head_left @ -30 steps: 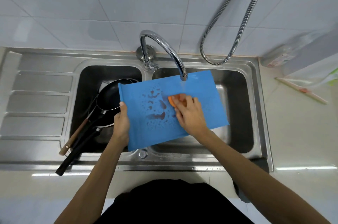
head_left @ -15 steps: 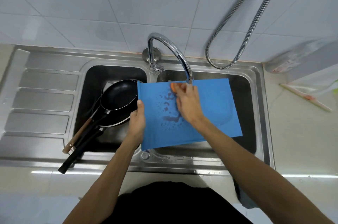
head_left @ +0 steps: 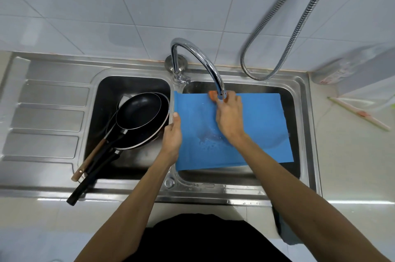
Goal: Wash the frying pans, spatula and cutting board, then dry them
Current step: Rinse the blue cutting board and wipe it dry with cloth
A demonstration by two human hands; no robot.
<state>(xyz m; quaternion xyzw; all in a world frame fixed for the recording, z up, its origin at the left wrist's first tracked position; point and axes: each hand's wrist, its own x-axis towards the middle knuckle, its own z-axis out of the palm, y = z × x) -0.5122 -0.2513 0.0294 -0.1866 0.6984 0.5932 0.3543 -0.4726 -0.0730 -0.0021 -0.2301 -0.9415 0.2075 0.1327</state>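
Head view: the blue cutting board [head_left: 256,129] lies over the sink's right basin [head_left: 296,112]. The left hand [head_left: 172,139] grips its left edge, and the right hand [head_left: 229,118] clutches an orange sponge [head_left: 212,95] against the far edge. The board looks thin, wet and probably slippery, so a firm hold on the edge suits it.

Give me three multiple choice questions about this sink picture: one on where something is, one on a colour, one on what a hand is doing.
1. Where do the frying pans lie?
A) left basin
B) right basin
C) drainboard

2. What colour is the cutting board?
A) green
B) blue
C) white

3. What is the left hand doing?
A) hanging idle
B) turning the tap
C) gripping the board's edge

Answers: 1 A, the pans are stacked in the left basin; 2 B, the board is plainly blue; 3 C, the thumb lies over the board's left edge.
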